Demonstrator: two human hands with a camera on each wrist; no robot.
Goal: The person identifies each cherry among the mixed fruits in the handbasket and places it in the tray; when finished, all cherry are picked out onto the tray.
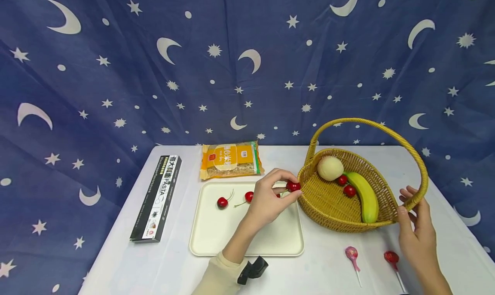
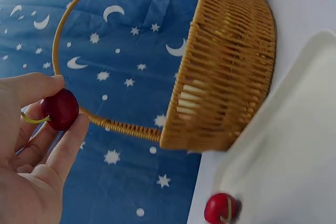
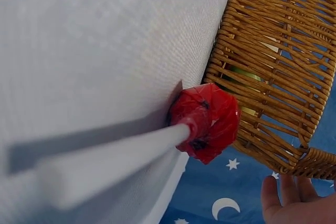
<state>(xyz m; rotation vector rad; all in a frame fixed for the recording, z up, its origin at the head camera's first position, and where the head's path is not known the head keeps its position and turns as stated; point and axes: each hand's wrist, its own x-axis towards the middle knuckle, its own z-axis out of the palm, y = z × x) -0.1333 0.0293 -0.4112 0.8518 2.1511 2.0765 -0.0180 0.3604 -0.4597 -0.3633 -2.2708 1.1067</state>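
My left hand (image 1: pixel 270 198) pinches a red cherry (image 1: pixel 293 186) between thumb and fingertips, beside the left rim of a wicker basket (image 1: pixel 328 220). The left wrist view shows its green stem pointing back toward the palm. My right hand (image 1: pixel 419 230) grips the basket's handle (image 1: pixel 423 174) low on the right side. Inside the basket lie a banana (image 1: pixel 363 196), a pale round fruit (image 1: pixel 330 168) and two cherries (image 1: pixel 349 190). On a cream tray (image 1: pixel 216 239) sit a cherry (image 1: pixel 222 202) and another cherry (image 1: pixel 249 196); my left hand partly hides more red there.
A pink lollipop (image 1: pixel 351 253) and a red lollipop (image 1: pixel 391 257) lie in front of the basket. Behind the tray is an orange bag of grain (image 1: pixel 232 159). A black pasta box (image 1: pixel 156 198) lies to its left. A blue curtain (image 1: pixel 216 71) hangs behind the white table.
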